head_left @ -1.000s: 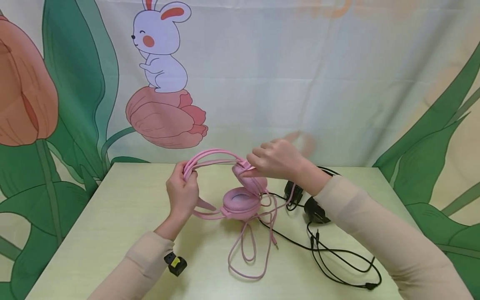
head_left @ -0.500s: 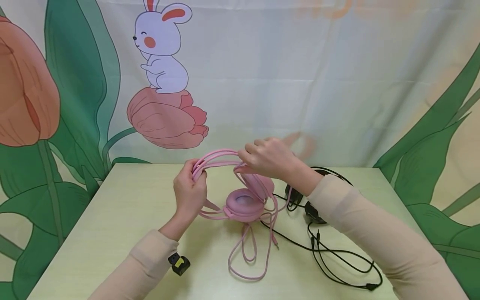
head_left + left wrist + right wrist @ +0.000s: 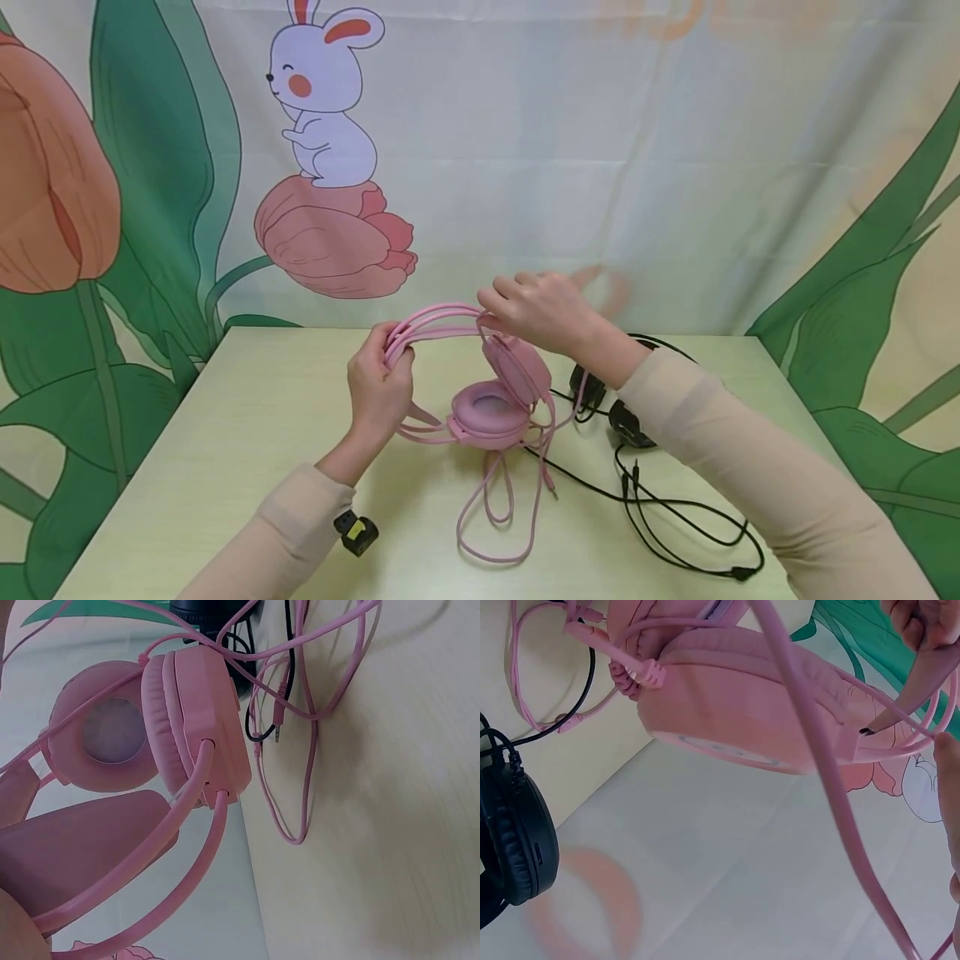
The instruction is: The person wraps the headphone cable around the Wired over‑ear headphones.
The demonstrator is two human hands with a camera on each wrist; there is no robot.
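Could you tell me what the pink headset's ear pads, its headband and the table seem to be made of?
Ear pads: probably soft leatherette over foam; matte, with stitched creases at the rim.
Headband: likely smooth plastic or coated wire; thin pink hoops with a slight sheen, held by the left hand and right hand.
Table: apparently pale wood or laminate; faint grain lines show.

Pink headphones (image 3: 187, 727) hang above the table (image 3: 390, 825), their pink cable (image 3: 304, 750) looping down.

Left hand (image 3: 377, 392) is up, forearm rising from the near edge, fingers curled in a firm grip. Right hand (image 3: 542, 312) reaches in from the right, knuckles up, fingertips pinching downward.
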